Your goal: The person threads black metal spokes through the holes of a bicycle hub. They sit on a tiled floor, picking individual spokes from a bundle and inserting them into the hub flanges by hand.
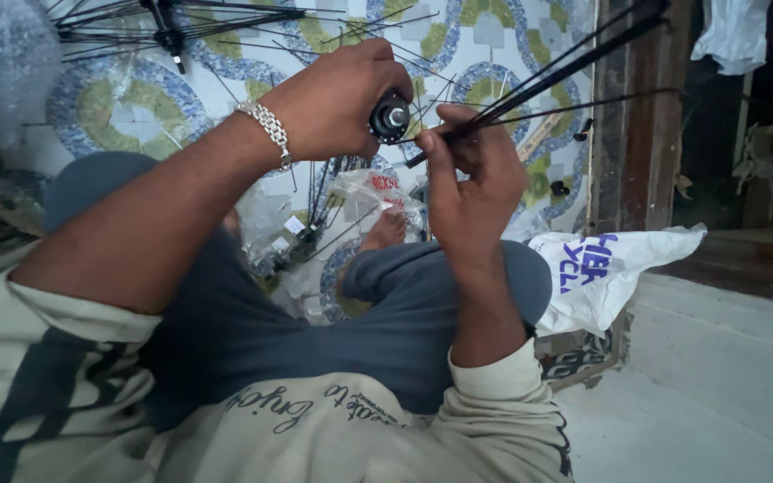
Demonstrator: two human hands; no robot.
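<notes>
Right hand (pixel 467 183) pinches a bundle of black spokes (pixel 565 67) at their heads. Left hand (pixel 333 103) is closed around the black hub (pixel 390 117), above the lap. Judgement: steady hub, feed one spoke per flange hole. Beyond: patterned tile floor (pixel 136 112), plastic bag (pixel 592 273).

We note a white plastic bag (pixel 597 273) with blue print right of the knee, and clear plastic packets (pixel 364 201), one red-printed, on the tiled floor (pixel 136 116).

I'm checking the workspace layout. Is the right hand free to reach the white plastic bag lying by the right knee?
Probably not as it stands: the right hand is pinching black spokes, though nothing blocks the way to the white plastic bag.
</notes>
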